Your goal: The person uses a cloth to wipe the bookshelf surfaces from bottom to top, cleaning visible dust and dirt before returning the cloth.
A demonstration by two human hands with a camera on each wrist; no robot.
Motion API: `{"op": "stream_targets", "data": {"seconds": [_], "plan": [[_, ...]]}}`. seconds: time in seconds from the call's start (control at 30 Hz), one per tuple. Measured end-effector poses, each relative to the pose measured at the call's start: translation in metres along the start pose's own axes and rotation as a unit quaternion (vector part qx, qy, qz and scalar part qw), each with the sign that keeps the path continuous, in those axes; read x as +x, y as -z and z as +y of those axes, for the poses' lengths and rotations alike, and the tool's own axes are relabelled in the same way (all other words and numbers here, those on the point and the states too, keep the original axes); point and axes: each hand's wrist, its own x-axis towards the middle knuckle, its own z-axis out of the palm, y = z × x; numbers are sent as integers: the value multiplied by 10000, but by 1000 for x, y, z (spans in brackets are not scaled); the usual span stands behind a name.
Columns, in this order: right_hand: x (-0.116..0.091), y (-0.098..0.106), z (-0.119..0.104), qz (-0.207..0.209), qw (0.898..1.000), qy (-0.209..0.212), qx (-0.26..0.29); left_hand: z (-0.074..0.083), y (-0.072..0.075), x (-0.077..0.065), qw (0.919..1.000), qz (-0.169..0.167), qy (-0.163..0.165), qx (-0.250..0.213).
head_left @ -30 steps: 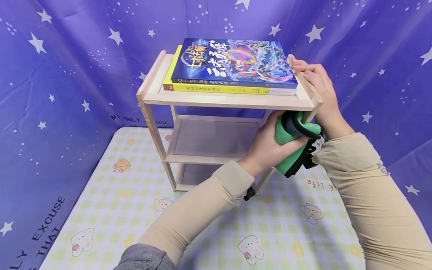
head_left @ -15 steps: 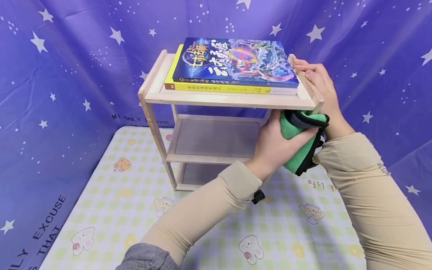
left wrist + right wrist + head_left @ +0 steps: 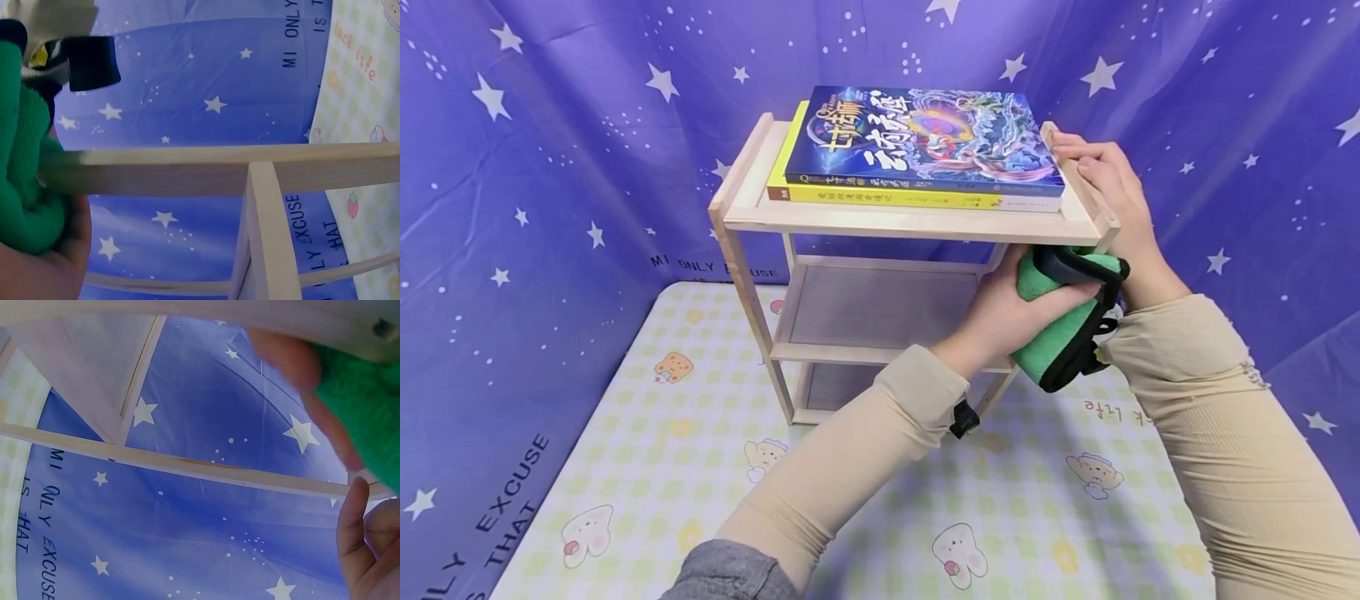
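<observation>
My left hand (image 3: 1000,312) grips a folded green cloth (image 3: 1051,342) with black edging, wrapped about the front right leg of a pale wooden shelf rack (image 3: 910,223), just under its top. In the left wrist view the cloth (image 3: 28,187) encloses one end of the leg (image 3: 156,172). My right hand (image 3: 1120,204) holds the raised right end of the rack's top, its fingers over the edge. In the right wrist view some of its fingers (image 3: 355,519) lie against a wooden post (image 3: 187,465). The cloth hides most of the leg's upper part.
A blue illustrated book (image 3: 917,137) lies on a yellow book (image 3: 865,197) on the top shelf. Below are a grey-panelled middle shelf (image 3: 872,304) and a bottom one. The rack stands on a checked tablecloth (image 3: 850,533), with a purple star curtain (image 3: 587,150) around it.
My left hand and the cloth shifted right along the rack's leg, then back slightly left and down. The right hand keeps its place on the rack's end, and the books stay put.
</observation>
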Motion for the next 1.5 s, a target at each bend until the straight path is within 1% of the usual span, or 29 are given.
{"op": "stream_targets", "data": {"seconds": [0.1,0.2,0.33,0.43,0.5,0.63,0.8,0.93,1.0,1.1,1.17,1.27,1.37,1.5], "plan": [[0,1,0,7,10000,-24,-56,-2,3,3,9989,-261,267,-269],[1,1,-1,-16,10000,-36,-70,-6,6,7,9959,-529,561,-465],[2,2,-1,-58,9998,-58,-162,-10,8,13,9914,-832,734,-689],[3,2,0,-39,9997,-101,-198,-12,7,14,9886,-966,774,-856],[3,2,-1,16,9997,-166,-174,-15,7,15,9875,-990,821,-915],[2,1,-2,101,9995,-285,-40,-19,8,14,9863,-1086,832,-927],[2,0,-2,121,9994,-324,76,-28,9,9,9854,-1149,940,-833],[1,1,-2,171,9992,-372,21,-36,9,3,9849,-1193,895,-879],[1,1,-2,191,9991,-391,2,-40,8,0,9848,-1216,904,-850],[0,1,-1,206,9990,-384,-30,-48,7,-5,9855,-1195,988,-683],[-1,0,-1,205,9990,-383,-50,-53,6,-8,9866,-1148,1053,-490],[-1,-1,-1,181,9992,-361,-37,-58,5,-12,9885,-1063,1057,-211],[-1,-2,-1,162,9994,-313,-14,-59,4,-15,9904,-957,1000,36],[-2,-2,-2,225,9989,-317,-249,-58,3,-19,9921,-797,862,437]]}}
